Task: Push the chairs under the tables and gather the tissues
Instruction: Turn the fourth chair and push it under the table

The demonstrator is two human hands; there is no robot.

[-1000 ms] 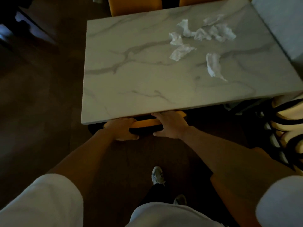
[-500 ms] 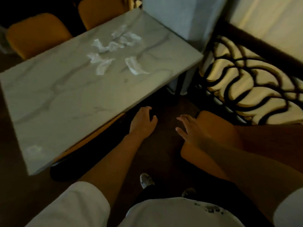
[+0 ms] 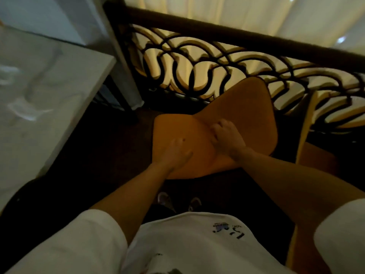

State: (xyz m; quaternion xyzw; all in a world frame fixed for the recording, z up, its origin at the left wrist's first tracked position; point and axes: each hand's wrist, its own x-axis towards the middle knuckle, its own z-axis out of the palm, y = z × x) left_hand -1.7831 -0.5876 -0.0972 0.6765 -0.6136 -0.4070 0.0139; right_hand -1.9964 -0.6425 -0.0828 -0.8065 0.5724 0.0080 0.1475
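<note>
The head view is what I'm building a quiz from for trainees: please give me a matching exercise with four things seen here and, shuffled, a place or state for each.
Things:
1. left hand
2. right hand
3. marble table
4. railing

Places or states:
A. at the left edge of the view
B. flat on the orange chair, on its nearer left part
C. dark scrollwork behind the chair
D. on the chair's middle, fingers curled

Pairs: 1-B, 2-D, 3-A, 4-C
</note>
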